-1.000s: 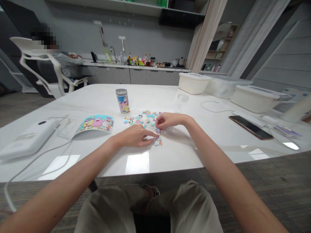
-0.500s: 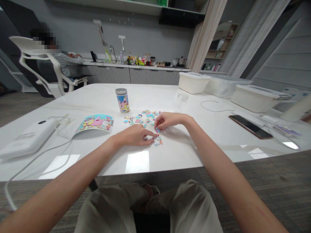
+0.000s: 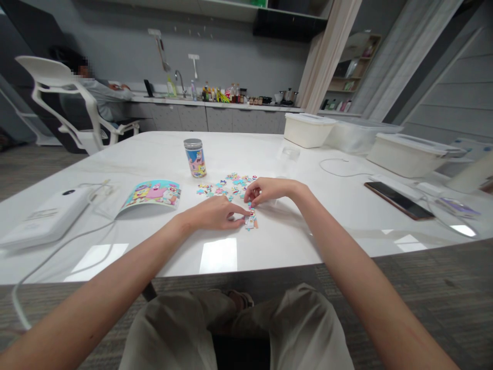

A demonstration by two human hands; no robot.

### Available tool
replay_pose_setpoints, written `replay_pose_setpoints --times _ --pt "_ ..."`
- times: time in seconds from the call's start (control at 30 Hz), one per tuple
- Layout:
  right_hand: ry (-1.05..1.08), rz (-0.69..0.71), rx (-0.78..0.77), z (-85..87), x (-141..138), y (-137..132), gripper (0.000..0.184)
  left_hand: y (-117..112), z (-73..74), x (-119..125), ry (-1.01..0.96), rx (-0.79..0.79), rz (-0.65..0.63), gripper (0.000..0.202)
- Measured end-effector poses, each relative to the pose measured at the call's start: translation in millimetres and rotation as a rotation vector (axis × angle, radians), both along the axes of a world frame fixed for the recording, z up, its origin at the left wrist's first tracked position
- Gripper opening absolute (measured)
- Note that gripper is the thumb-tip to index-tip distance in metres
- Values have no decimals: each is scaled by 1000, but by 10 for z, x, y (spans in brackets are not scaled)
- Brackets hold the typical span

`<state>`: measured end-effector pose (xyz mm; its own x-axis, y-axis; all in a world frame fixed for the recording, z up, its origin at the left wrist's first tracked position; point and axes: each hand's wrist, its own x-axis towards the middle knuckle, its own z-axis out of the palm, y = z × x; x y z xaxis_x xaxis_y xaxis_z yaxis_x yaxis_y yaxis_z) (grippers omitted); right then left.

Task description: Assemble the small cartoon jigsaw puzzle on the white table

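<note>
Centrally, a puzzle strip (image 3: pixel 251 223) lies on the glossy worktop (image 3: pixel 154 154), the left hand (image 3: pixel 217 213) loosely spread, forefinger on it; the right hand (image 3: pixel 265 190) bunches at its far end, grip indiscernible. Uneven pressure could buckle the joints.

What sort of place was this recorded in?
Probably a shared kitchen or pantry area, perhaps in an office: a faucet and bottles at the back counter, with a white swivel-style chair nearby.

Head-mounted, facing forward and down across the desk (image 3: pixel 154 154). Close over the lap (image 3: pixel 177 329), far from the grey wall (image 3: pixel 239 56).
</note>
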<state>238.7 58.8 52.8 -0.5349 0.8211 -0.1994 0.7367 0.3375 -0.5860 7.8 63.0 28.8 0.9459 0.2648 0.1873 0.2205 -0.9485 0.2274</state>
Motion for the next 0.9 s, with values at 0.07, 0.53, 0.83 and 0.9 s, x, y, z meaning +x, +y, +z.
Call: replay_pose_setpoints --times 0.07,0.53,0.83,0.9 --pt "-17 -3 3 -3 1 0 25 -2 5 -2 8 -5 -2 33" --pt "6 -117 121 56 8 -40 32 -20 31 -16 26 14 34 34" --pt "-287 -486 335 77 125 -14 24 -14 14 13 56 52 49 41" --pt "-309 -561 268 95 167 -7 28 -18 6 15 53 62 50 39"
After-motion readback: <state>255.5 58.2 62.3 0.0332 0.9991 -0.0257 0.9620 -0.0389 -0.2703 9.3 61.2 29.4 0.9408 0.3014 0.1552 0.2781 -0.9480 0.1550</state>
